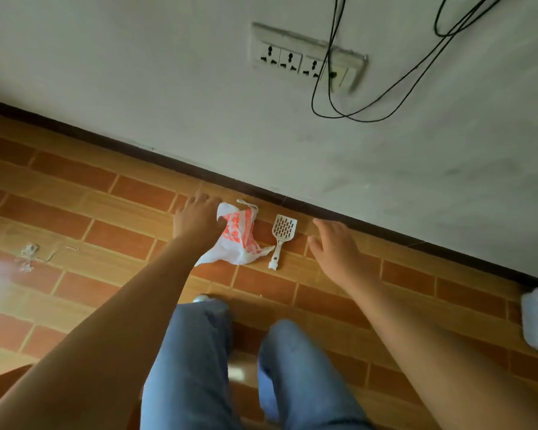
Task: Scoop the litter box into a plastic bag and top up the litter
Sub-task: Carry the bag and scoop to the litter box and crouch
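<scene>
Hands both loose-fingered, empty: left hand (196,220) at one plastic bag (237,243); right hand (333,246) beside one scoop (283,230)

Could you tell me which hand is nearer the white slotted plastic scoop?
Right. The right hand is just right of the scoop; the left hand is farther left.

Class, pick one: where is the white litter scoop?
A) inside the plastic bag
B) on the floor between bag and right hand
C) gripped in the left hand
B: the scoop lies flat on the floor, untouched, with the plastic bag to its left and the open right hand to its right.
</scene>
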Action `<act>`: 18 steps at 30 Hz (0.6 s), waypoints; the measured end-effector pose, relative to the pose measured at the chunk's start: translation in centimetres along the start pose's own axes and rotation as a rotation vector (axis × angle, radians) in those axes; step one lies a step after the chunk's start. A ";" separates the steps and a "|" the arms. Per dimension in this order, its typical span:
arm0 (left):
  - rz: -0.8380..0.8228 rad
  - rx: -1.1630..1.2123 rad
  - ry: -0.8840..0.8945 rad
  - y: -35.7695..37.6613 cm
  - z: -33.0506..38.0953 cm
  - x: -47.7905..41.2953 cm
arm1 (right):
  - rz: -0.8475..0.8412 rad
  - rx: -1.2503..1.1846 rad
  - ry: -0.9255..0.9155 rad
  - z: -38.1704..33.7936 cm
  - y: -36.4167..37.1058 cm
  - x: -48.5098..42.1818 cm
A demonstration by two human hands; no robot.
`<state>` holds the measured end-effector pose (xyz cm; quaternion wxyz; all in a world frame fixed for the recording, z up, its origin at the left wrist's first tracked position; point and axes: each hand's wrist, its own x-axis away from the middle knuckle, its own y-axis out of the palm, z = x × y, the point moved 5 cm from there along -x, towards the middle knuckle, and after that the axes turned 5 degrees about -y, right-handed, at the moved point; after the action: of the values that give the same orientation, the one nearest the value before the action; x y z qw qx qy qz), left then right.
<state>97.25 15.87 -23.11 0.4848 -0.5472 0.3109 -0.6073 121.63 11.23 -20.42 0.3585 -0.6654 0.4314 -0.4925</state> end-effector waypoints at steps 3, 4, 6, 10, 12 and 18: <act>-0.018 -0.021 -0.012 6.1 -2.0 -3.3 | -0.018 -0.030 0.029 1.5 6.0 -3.6; -0.025 -0.026 -0.024 8.0 -2.7 -4.3 | -0.028 -0.036 0.033 2.0 8.1 -4.9; -0.052 -0.038 -0.041 11.9 -3.8 -6.4 | -0.047 -0.064 0.056 3.0 12.3 -7.5; -0.096 -0.066 -0.071 19.2 -5.2 -10.8 | -0.042 -0.136 0.107 5.3 20.4 -12.1; -0.130 -0.053 -0.077 23.0 -5.5 -12.9 | -0.037 -0.148 0.117 6.6 24.2 -14.0; -0.091 0.034 -0.141 30.3 -6.2 -17.5 | -0.054 -0.223 0.137 10.6 33.9 -17.5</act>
<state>97.55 21.03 -58.31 0.4866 -0.5940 0.2403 -0.5938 121.88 15.45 -59.75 0.2385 -0.6773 0.4890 -0.4952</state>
